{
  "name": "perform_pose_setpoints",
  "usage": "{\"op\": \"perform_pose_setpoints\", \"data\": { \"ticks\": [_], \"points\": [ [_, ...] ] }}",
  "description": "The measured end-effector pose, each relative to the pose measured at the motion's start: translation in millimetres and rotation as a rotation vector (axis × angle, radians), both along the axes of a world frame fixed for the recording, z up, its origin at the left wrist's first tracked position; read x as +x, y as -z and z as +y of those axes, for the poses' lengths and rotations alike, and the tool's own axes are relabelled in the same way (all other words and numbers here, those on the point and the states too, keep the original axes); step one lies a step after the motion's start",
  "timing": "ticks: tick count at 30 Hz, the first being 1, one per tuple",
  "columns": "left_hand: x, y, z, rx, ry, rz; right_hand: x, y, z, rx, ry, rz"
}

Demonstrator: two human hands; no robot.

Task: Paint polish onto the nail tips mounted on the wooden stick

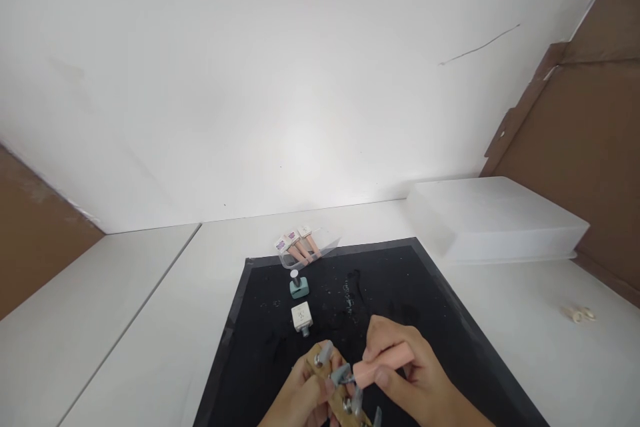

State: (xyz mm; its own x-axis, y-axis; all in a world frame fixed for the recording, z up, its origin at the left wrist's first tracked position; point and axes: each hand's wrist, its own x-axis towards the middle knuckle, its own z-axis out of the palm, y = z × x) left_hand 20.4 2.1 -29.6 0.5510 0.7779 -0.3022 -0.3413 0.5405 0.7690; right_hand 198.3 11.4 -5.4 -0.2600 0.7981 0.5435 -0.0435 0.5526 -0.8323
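Observation:
My left hand (305, 390), fingers closed, holds a tan nail tip stand (336, 397) near the bottom edge. Several grey-blue nail tips (341, 374) are mounted along it on small metal pegs. In my right hand (407, 370) is a peach nail polish brush cap (384, 364), pinched between thumb and fingers. Its brush end points left and meets or nearly meets one of the tips; exact contact is too small to tell. A white square nail polish bottle (301, 315) lies uncapped-looking beyond my left hand, its neck toward me. Behind it sits a teal bottle (299, 289) with a pale cap.
A clear tray (327, 240) at the mat's far edge holds several white bottles with peach caps (300, 250). The black mat (385, 280) lies on a white table. A translucent white bin (505, 220) stands at right, and small cream pieces (579, 313) lie nearer.

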Motion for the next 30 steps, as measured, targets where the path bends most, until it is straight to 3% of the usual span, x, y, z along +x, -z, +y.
{"op": "perform_pose_setpoints", "data": {
  "ticks": [6, 10, 15, 24, 30],
  "points": [
    [-2, -0.7, -3, -0.041, -0.013, -0.077, 0, 3.1, 4, -0.028, 0.176, -0.084],
    [-5, -0.9, -5, -0.098, -0.025, -0.08, -1, 1.8, 0, -0.042, 0.088, 0.024],
    [-6, -10.8, -5, -0.188, -0.054, -0.048, -3, -6.5, -3, -0.088, -0.04, 0.001],
    [0, -9.4, -7, -0.181, -0.037, -0.116, -2, -10.5, 1, -0.034, 0.047, -0.107],
    [-6, -7.4, -5, -0.169, -0.015, -0.09, -1, -2.9, 1, -0.009, 0.118, -0.099]
  ]
}}
